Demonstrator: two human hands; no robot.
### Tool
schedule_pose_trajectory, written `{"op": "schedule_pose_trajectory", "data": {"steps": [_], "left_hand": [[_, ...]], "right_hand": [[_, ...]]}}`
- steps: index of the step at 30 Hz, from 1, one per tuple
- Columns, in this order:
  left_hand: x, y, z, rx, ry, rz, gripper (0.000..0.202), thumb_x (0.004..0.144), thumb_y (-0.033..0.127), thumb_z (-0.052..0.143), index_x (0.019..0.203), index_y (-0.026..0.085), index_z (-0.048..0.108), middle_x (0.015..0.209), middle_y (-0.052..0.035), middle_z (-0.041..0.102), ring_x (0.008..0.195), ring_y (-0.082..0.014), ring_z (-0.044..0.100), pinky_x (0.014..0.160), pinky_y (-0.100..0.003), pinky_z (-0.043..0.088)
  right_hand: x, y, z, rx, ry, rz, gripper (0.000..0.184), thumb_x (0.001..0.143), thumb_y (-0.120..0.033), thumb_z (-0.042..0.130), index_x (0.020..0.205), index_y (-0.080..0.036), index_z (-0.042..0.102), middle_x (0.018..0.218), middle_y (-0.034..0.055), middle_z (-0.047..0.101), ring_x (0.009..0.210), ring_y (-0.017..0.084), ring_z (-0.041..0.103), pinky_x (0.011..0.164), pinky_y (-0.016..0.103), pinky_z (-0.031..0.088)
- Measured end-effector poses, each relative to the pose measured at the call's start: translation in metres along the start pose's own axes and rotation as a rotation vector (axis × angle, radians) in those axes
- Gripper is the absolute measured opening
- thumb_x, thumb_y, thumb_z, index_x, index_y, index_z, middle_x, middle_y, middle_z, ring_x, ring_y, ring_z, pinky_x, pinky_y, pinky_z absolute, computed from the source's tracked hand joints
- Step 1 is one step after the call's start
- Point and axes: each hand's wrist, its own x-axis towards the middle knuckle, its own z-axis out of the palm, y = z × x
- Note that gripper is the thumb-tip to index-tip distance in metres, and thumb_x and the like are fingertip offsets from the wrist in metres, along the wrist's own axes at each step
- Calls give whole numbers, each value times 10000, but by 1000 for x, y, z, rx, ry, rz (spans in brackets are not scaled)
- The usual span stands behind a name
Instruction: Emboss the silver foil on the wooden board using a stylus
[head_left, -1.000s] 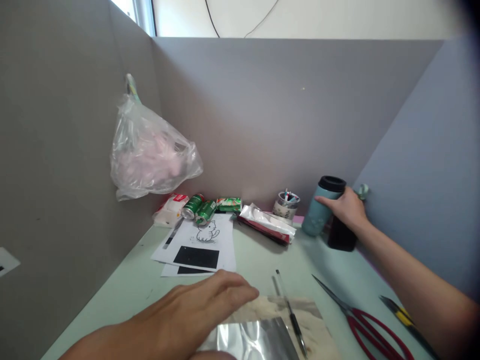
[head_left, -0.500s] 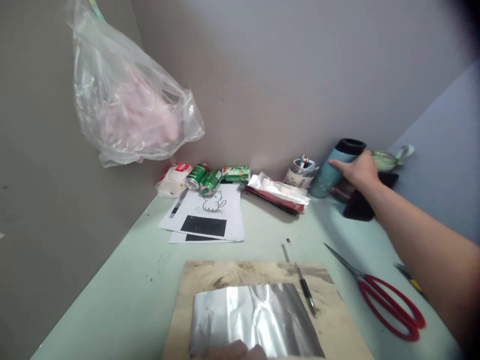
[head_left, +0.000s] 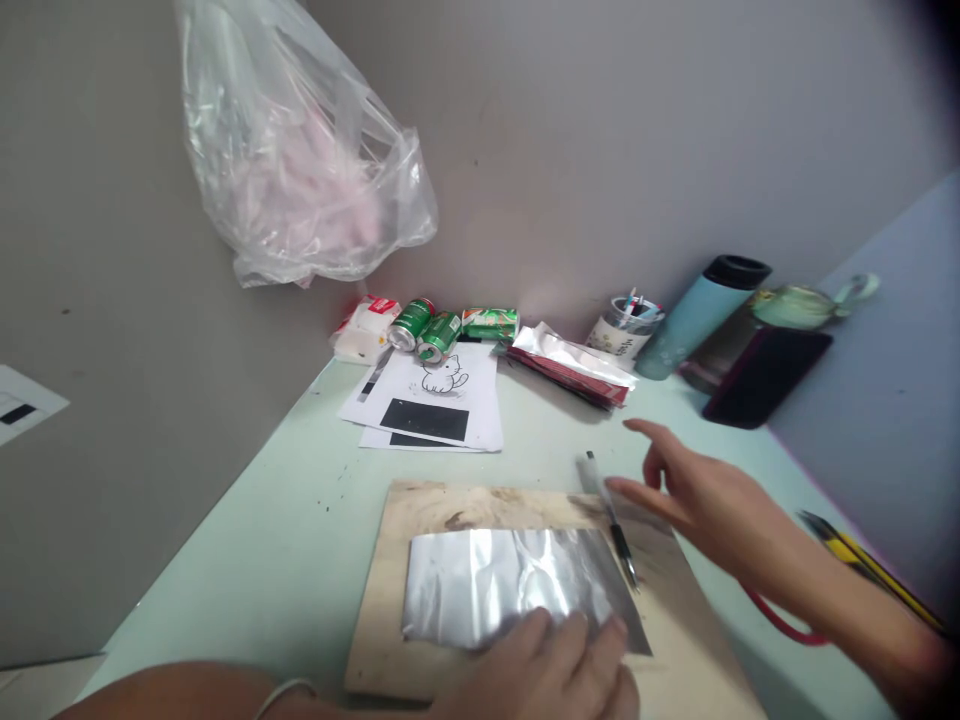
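My left hand (head_left: 555, 665) lies over the near edge of a shiny metal sheet (head_left: 495, 580), its fingers resting on the surface. The sheet sits on a wooden board (head_left: 382, 630). Above the board's right side hovers my right hand (head_left: 675, 485), thumb and index finger apart, with nothing held. Close to its thumb is a pen (head_left: 619, 545) with a black grip, lying along the sheet's right edge. Red-handled scissors (head_left: 784, 620) are mostly hidden beneath my right forearm. To the right of that forearm lies a yellow and black cutter (head_left: 862, 560).
Toward the back are printed cat drawings (head_left: 480, 400), green cans (head_left: 439, 335), a tissue pack (head_left: 367, 330), a silver and red packet (head_left: 570, 370), a pen cup (head_left: 622, 330), a blue tumbler (head_left: 697, 320) and a dark phone (head_left: 769, 375). A plastic bag (head_left: 315, 180) hangs at left.
My right hand has let go of the blue tumbler and come back toward the pen. My left hand has moved further onto the metal sheet. The camera view has shifted.
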Motion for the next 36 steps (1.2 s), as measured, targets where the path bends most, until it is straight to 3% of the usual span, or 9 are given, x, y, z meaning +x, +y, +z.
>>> {"op": "schedule_pose_trajectory", "data": {"steps": [3,7,12,16,19,24,29,32,36], "left_hand": [[4,0,5,2,-60,-25,308,1063,244,443,1262,100,628,1415,-146,578,1059,-276,624,737,-343,445],[9,1,7,-74,-195,-37,328,1079,271,405,1288,135,617,1426,-115,566,1028,-266,620,736,-363,436],[13,-1,5,-118,-263,-31,361,1064,350,463,1287,110,616,1286,-126,653,1012,-286,622,749,-401,442],[15,-3,4,-107,-262,-15,354,1066,333,444,1276,112,624,1305,-110,647,1003,-296,622,747,-413,453],[15,-3,4,-107,-268,-12,345,1068,321,443,1278,112,620,1303,-120,646,1012,-288,622,753,-404,454],[17,-2,2,-94,-278,-21,332,1067,301,443,1277,116,622,1286,-127,653,1021,-284,621,764,-414,461],[18,-3,-2,-91,-291,-2,357,1068,310,432,1311,125,616,1343,-103,629,1053,-296,603,798,-429,469],[19,-3,-2,-94,-311,0,370,1079,315,407,1324,131,615,1363,-88,620,1042,-299,599,792,-443,475],[23,-4,0,-128,-303,11,366,1077,284,403,1328,121,613,1371,-96,611,1069,-301,590,792,-446,472]], "right_hand": [[-16,-5,29,16,-58,-10,663,836,-620,628,1368,-236,534,791,38,701,617,248,633,569,331,413],[-12,-4,42,110,-96,-26,498,881,-447,596,1339,-259,541,775,3,693,676,238,660,630,339,481],[-10,9,39,228,-126,-5,453,882,-330,540,1321,-220,554,758,-1,688,642,206,654,621,327,529],[-17,17,33,242,-131,38,334,905,-406,540,1152,-207,642,734,16,690,634,204,649,603,326,528],[-23,15,31,217,-134,33,309,871,-469,621,1067,-236,673,733,14,702,649,212,650,609,328,519],[-36,2,32,153,-134,9,178,848,-352,625,995,-280,694,733,10,715,638,226,651,594,339,467],[-47,1,25,138,-86,46,305,795,-318,606,1092,-282,661,750,16,690,632,241,643,608,367,466],[-54,4,11,382,72,182,316,819,-441,611,1089,-285,656,761,33,662,646,252,628,595,380,503],[-68,-10,-2,1026,311,318,115,780,-419,698,746,-320,650,760,18,572,581,200,547,507,340,495]]}}
